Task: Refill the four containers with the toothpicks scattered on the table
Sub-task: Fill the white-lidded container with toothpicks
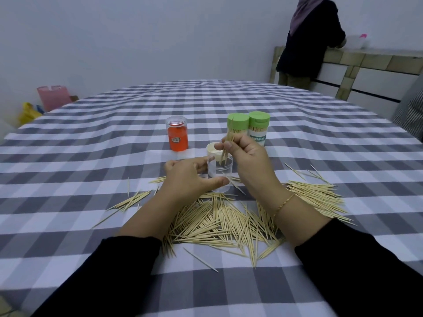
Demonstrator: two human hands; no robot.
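Tablecloth (91,138) showing grey-white check. On it: orange container (177,136), two green-lidded jars (248,129) (white labels), pale tan toothpicks (219,220), clear cup (219,175) showing through.

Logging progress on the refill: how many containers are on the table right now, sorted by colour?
Green-lidded toothpick containers: 2
Orange container: 1
Clear container, held by the left hand: 1
Total: 4
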